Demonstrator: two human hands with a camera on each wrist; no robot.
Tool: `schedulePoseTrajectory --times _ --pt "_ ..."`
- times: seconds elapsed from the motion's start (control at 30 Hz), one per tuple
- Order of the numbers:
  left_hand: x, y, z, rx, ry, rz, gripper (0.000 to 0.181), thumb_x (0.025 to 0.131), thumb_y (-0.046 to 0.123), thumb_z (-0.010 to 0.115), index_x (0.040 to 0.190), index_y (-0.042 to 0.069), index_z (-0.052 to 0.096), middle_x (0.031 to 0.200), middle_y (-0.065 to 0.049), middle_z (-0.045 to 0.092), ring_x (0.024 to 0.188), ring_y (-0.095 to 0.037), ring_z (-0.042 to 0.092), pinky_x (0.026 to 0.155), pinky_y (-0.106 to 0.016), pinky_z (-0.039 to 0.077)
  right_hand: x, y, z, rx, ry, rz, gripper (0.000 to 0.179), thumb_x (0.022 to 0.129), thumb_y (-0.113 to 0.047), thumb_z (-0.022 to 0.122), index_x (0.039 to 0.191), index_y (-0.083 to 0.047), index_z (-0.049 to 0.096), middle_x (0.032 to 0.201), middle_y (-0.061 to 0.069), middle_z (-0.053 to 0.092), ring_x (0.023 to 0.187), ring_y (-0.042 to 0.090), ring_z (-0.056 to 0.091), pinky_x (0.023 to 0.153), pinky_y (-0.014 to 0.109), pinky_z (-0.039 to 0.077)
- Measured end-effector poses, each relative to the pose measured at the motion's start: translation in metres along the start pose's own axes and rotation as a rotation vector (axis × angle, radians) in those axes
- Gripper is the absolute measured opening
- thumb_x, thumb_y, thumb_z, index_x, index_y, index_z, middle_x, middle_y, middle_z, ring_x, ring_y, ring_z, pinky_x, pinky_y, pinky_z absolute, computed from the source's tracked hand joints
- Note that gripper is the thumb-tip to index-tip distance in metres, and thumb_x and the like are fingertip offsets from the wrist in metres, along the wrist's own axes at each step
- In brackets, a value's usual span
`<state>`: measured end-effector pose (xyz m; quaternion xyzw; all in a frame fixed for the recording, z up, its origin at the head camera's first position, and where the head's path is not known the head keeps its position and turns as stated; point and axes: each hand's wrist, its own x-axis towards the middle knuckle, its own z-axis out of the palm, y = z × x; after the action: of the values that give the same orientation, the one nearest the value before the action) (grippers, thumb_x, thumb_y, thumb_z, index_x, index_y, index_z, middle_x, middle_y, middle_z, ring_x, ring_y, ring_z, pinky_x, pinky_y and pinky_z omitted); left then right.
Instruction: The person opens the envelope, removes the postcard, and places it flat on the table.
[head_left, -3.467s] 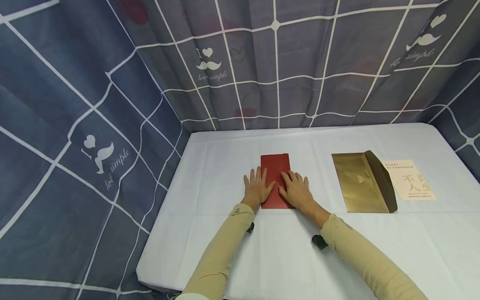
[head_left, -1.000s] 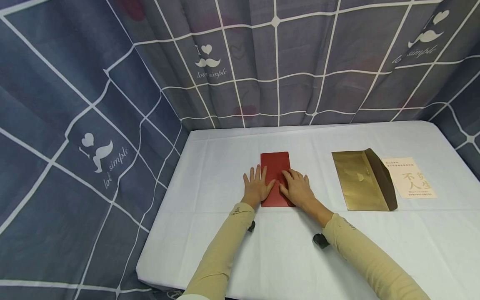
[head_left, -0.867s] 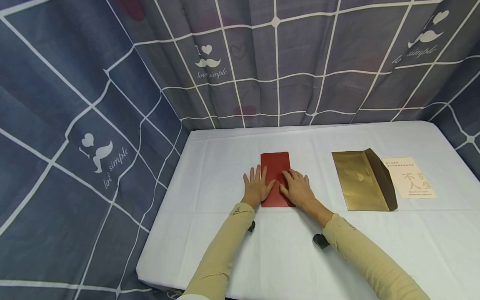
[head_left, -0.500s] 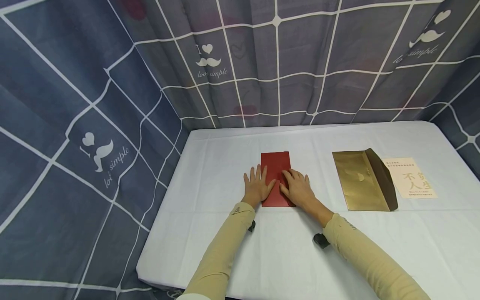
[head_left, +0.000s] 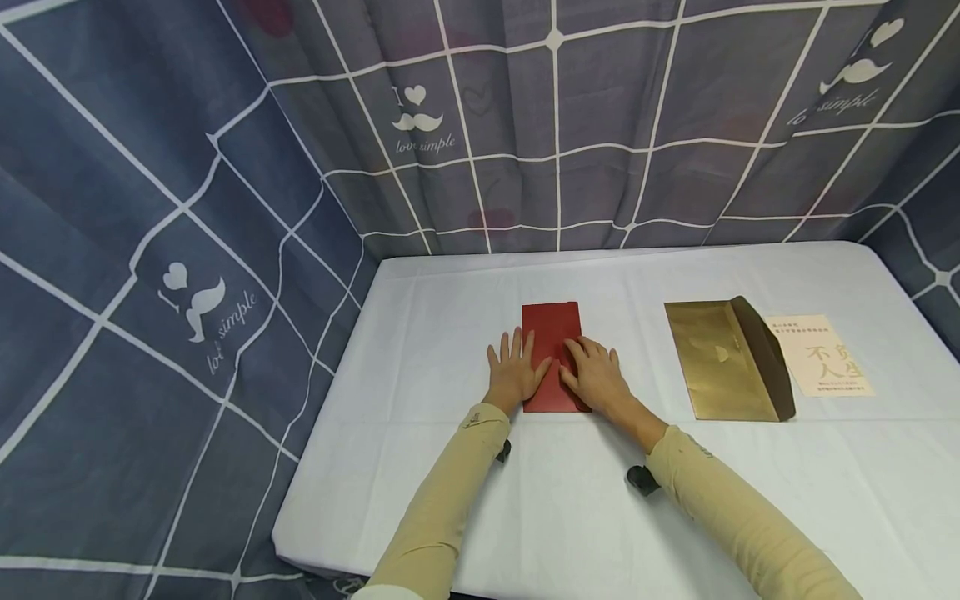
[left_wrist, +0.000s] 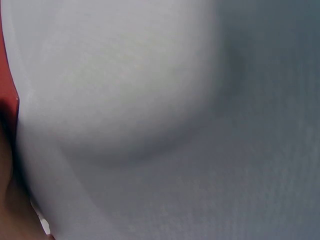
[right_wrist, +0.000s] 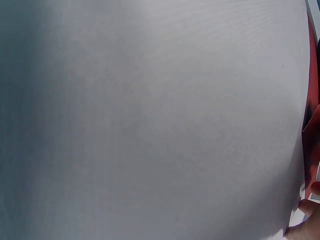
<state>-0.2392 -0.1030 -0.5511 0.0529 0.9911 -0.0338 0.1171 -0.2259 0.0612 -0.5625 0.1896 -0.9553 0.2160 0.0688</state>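
A red paper envelope (head_left: 551, 321) lies flat on the white-covered table, its long sides running away from me. My left hand (head_left: 513, 372) rests on its left edge with fingers spread and thumb reaching inward. Across from it, my right hand (head_left: 597, 379) presses on the right edge, fingers together and thumb pointing toward the left thumb. Both hands hide parts of the envelope's sides. The left wrist view catches only a corner of the red envelope (left_wrist: 7, 85) at its border. Fingertips of the right hand (right_wrist: 309, 222) and a strip of red show at the right wrist view's edge.
To the right lies a gold envelope (head_left: 716, 362) with its dark-lined flap unfolded. A cream card (head_left: 821, 354) with printed characters sits beside that flap. White cloth covers the table (head_left: 570, 508), and grid-patterned curtains (head_left: 495, 125) hang at the back and sides.
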Motion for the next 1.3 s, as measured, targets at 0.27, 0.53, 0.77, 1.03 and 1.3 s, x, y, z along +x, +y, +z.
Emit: schedulePoseTrajectory --times 0.27,0.53,0.77,1.03,1.3 --pt "-0.0003 0.0004 -0.0012 -0.01 -0.004 0.001 0.07 0.098 0.061 0.012 0.155 0.022 0.003 0.159 -0.006 0.006 0.144 -0.028 0.004 0.111 -0.053 0.01 0.0007 0.0004 -0.0017 0.011 -0.011 0.0 0.05 0.094 -0.028 0.057 0.135 -0.001 0.049 0.134 0.024 0.046 0.124 0.04 0.041 0.097 0.065 0.028" --pt "-0.0021 0.0003 -0.0025 -0.004 0.012 0.004 0.069 0.098 0.06 0.014 0.155 0.021 0.005 0.159 -0.006 0.007 0.144 -0.028 0.006 0.111 -0.053 0.011 0.0006 0.0008 -0.0023 0.013 0.01 -0.016 0.049 0.093 -0.027 0.058 0.134 -0.001 0.05 0.133 0.024 0.047 0.123 0.04 0.043 0.095 0.065 0.03" --pt "-0.003 0.0003 -0.0028 -0.022 0.025 0.009 0.069 0.099 0.06 0.016 0.155 0.02 0.007 0.159 -0.007 0.009 0.144 -0.029 0.007 0.11 -0.053 0.012 0.0002 0.0004 -0.0017 0.022 0.016 -0.019 0.049 0.093 -0.026 0.059 0.133 -0.001 0.05 0.133 0.024 0.047 0.123 0.041 0.043 0.096 0.065 0.03" --pt "-0.0028 0.0 -0.0026 -0.019 0.017 0.003 0.069 0.099 0.06 0.015 0.155 0.021 0.006 0.159 -0.006 0.008 0.144 -0.029 0.006 0.111 -0.053 0.011 -0.0001 0.0003 -0.0024 0.019 0.016 -0.02 0.049 0.093 -0.026 0.059 0.133 -0.001 0.05 0.133 0.024 0.047 0.122 0.041 0.044 0.095 0.065 0.031" --pt "-0.0024 0.0002 -0.0024 -0.008 -0.001 0.0 0.07 0.098 0.061 0.013 0.155 0.021 0.004 0.159 -0.006 0.006 0.144 -0.029 0.005 0.111 -0.053 0.01 -0.0003 0.0005 -0.0021 0.027 0.011 -0.017 0.049 0.093 -0.026 0.059 0.134 0.0 0.049 0.133 0.024 0.046 0.123 0.041 0.043 0.096 0.065 0.03"
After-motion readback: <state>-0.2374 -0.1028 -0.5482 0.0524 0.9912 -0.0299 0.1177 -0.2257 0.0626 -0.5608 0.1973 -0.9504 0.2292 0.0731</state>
